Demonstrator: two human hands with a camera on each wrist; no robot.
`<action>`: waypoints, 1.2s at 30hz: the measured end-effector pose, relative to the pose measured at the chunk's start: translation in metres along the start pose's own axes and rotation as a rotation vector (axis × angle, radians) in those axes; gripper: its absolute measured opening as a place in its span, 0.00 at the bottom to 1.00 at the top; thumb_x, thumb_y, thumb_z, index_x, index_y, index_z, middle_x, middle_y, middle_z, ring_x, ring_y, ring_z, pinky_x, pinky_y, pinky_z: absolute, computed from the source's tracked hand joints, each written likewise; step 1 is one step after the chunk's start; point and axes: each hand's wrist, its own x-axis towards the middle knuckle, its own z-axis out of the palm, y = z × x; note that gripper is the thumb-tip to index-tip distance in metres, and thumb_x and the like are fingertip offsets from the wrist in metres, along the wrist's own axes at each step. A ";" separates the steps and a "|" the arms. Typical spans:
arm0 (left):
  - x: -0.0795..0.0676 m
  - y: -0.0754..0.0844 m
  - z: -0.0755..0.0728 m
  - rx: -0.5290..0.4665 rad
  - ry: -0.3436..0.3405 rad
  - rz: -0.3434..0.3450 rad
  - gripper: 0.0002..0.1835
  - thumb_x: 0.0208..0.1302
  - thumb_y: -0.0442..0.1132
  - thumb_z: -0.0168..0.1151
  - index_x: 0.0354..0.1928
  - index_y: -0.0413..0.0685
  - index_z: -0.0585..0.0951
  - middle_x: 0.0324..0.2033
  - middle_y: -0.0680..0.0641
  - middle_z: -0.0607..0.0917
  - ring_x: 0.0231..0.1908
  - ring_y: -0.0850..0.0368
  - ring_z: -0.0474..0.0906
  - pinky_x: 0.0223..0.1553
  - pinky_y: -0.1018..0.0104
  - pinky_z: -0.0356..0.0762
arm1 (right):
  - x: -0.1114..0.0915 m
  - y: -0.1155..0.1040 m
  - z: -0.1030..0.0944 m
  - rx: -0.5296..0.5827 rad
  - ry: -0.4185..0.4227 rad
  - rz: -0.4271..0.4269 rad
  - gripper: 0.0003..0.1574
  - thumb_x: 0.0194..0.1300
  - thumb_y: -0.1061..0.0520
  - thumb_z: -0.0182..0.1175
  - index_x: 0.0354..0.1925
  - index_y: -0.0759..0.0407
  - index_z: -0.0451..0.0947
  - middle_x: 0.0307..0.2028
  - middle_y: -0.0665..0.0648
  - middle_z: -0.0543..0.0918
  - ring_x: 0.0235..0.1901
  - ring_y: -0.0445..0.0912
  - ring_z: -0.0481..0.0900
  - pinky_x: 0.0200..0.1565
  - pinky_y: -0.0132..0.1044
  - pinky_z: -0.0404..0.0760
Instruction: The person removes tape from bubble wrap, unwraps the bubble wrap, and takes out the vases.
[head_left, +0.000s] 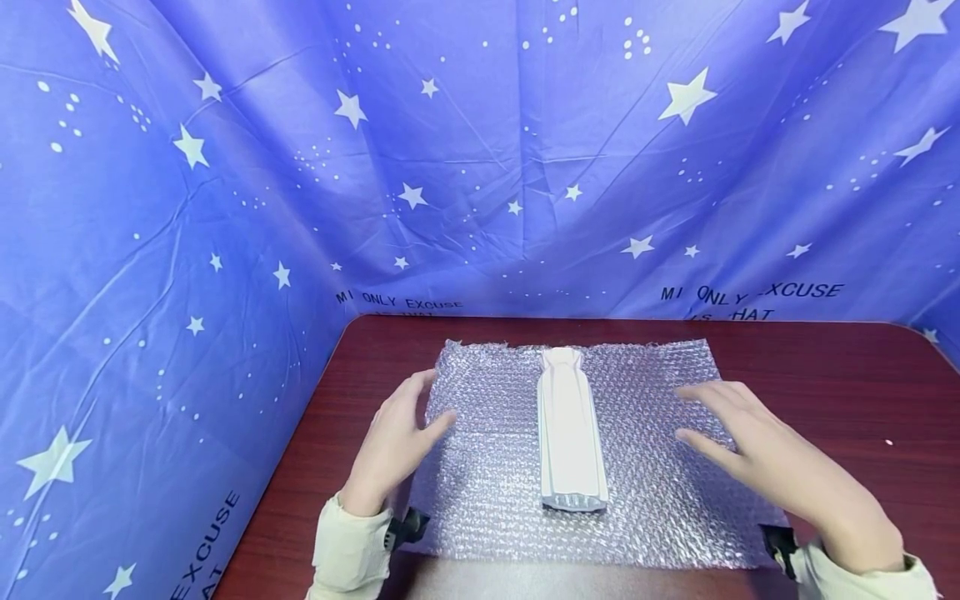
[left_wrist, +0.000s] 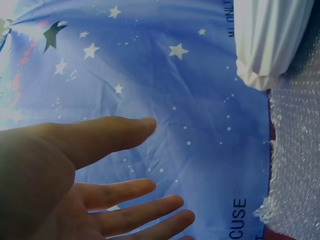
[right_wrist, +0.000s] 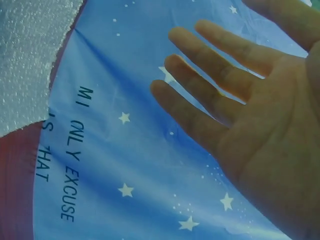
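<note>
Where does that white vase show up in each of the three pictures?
Head view: the white vase lies in the middle, on the bubble wrap, between both hands.
Left wrist view: its end fills the top right corner.
Right wrist view: not in it.
Shared landmark: the bubble wrap, and the blue star cloth behind.

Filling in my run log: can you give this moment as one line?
left hand: open, at bubble wrap left edge | right hand: open over wrap | white vase: lying centred on wrap
</note>
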 end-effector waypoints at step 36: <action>0.010 0.017 0.050 -0.135 -0.120 0.037 0.31 0.66 0.48 0.65 0.66 0.41 0.72 0.61 0.42 0.79 0.61 0.46 0.74 0.63 0.46 0.71 | 0.034 -0.026 0.049 0.174 -0.210 0.079 0.45 0.72 0.38 0.55 0.71 0.67 0.58 0.67 0.70 0.67 0.67 0.67 0.64 0.65 0.66 0.63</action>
